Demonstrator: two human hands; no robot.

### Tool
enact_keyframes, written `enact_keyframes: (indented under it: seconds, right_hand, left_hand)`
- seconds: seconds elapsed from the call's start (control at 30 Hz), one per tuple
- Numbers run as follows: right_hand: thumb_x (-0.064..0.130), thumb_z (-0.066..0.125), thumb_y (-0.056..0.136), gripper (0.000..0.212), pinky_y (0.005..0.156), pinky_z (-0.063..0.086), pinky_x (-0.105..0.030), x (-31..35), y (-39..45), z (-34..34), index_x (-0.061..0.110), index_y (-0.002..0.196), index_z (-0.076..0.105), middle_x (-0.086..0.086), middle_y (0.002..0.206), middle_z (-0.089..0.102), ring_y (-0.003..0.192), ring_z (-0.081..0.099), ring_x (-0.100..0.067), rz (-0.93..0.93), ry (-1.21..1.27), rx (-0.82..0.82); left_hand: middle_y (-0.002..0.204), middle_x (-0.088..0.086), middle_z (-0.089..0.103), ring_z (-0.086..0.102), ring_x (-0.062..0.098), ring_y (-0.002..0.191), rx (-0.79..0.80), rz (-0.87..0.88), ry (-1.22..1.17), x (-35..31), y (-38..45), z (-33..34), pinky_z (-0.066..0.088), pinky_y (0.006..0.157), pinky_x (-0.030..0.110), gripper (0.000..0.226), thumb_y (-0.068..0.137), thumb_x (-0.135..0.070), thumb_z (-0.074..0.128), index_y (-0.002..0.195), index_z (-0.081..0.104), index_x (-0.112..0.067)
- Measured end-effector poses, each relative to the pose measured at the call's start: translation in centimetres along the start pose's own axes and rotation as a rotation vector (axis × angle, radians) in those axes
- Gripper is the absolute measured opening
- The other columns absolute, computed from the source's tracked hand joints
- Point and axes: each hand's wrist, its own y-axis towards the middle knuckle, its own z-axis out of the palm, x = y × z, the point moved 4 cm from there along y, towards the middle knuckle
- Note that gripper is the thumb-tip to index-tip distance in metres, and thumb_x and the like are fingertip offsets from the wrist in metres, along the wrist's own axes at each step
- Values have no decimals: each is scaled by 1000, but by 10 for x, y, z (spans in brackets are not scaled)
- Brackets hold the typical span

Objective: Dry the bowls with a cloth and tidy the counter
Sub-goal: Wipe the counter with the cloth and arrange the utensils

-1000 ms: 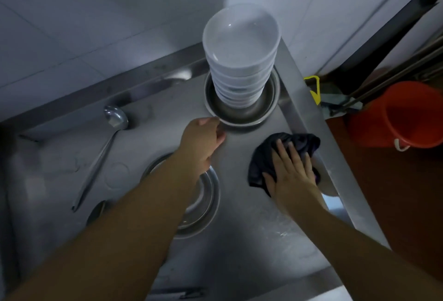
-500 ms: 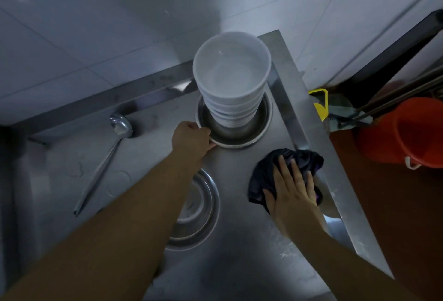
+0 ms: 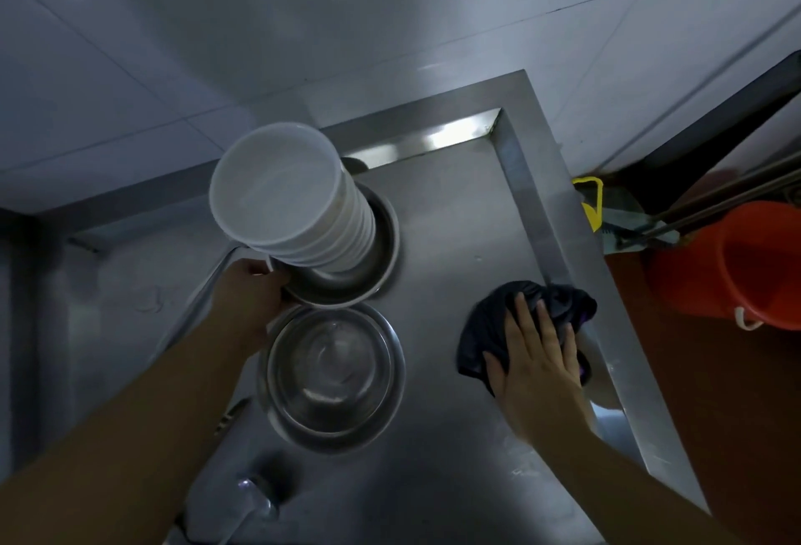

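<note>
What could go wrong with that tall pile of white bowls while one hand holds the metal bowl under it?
The stack of white bowls leans visibly, and only the left hand grips the rim of the steel bowl carrying it; a jolt could tip the stack. It might then fall onto the empty steel bowl nearby. The right hand is pressing on the dark cloth, so it cannot steady anything.

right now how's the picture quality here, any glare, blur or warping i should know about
Head view: dim overall, with bright glare on the counter's back rim near the corner. Wide-angle warping bends the counter edges and makes the stack of white bowls lean left. The left hand on the steel basin is in shadow; the right hand on the dark cloth is slightly soft.
</note>
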Motion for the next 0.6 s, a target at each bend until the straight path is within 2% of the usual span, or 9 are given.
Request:
enact_keyframes:
  seconds: [0.07, 0.13, 0.27, 0.33, 0.4, 0.5, 0.57, 0.6]
  right_hand:
    - [50, 37, 105, 68, 126, 23, -60, 3, 6, -2, 7, 159, 42, -13, 173, 23, 159, 25, -36, -13, 6, 13]
    - [50, 38, 105, 67, 125, 25, -61, 11, 26, -7, 8, 158, 45, -12, 172, 27, 158, 27, -35, -44, 30, 7]
    - [47, 44, 104, 65, 127, 22, -60, 32, 103, -23, 10, 158, 46, -11, 171, 32, 157, 30, -34, -53, 97, -24]
    - [46, 47, 106, 67, 128, 15, -58, 39, 153, -29, 11, 162, 39, -10, 173, 26, 160, 23, -33, -40, 126, -16]
    - [49, 41, 107, 72, 130, 6, -56, 45, 203, -36, 13, 167, 24, -8, 176, 16, 162, 12, -31, 19, 152, -3]
    - [52, 35, 108, 77, 130, 1, -53, 61, 252, -45, 16, 169, 5, -5, 178, 1, 163, 4, -28, 120, 241, -20]
    - [51, 34, 108, 76, 130, 3, -53, 68, 259, -46, 16, 169, 6, -5, 178, 0, 163, 3, -28, 119, 249, -20]
    - [50, 34, 107, 73, 130, 5, -54, 68, 256, -47, 16, 168, 12, -5, 178, 3, 163, 4, -29, 40, 225, -3]
  left_hand:
    - [99, 27, 75, 76, 43, 96, -9, 17, -33, 1, -1, -4, 64, 85, 54, 5, 98, 1, 67, 100, 70, 5]
    - [89, 19, 74, 76, 40, 93, -15, 35, -44, 0, -4, -4, 65, 80, 48, 11, 98, 1, 68, 88, 71, -4]
    - [91, 19, 75, 75, 40, 94, 28, 58, -57, -4, -11, -3, 62, 90, 57, 23, 98, -2, 69, 81, 77, -15]
    - [104, 24, 75, 74, 44, 102, 41, 63, -74, -4, -12, -4, 61, 92, 62, 8, 97, -3, 72, 96, 77, -9]
    - [112, 26, 74, 73, 44, 107, 38, 68, -94, -5, -13, -5, 60, 93, 64, 13, 96, -3, 73, 109, 73, -2]
    - [115, 26, 74, 71, 46, 111, 70, 86, -105, -6, -15, -5, 59, 94, 65, 17, 96, -3, 72, 113, 73, -3]
    - [115, 25, 74, 70, 46, 113, 74, 87, -100, -6, -14, -5, 59, 95, 65, 18, 97, -2, 69, 115, 73, -4]
    - [115, 26, 74, 70, 47, 113, 71, 85, -92, -6, -14, -5, 59, 95, 65, 18, 97, -2, 68, 115, 73, -3]
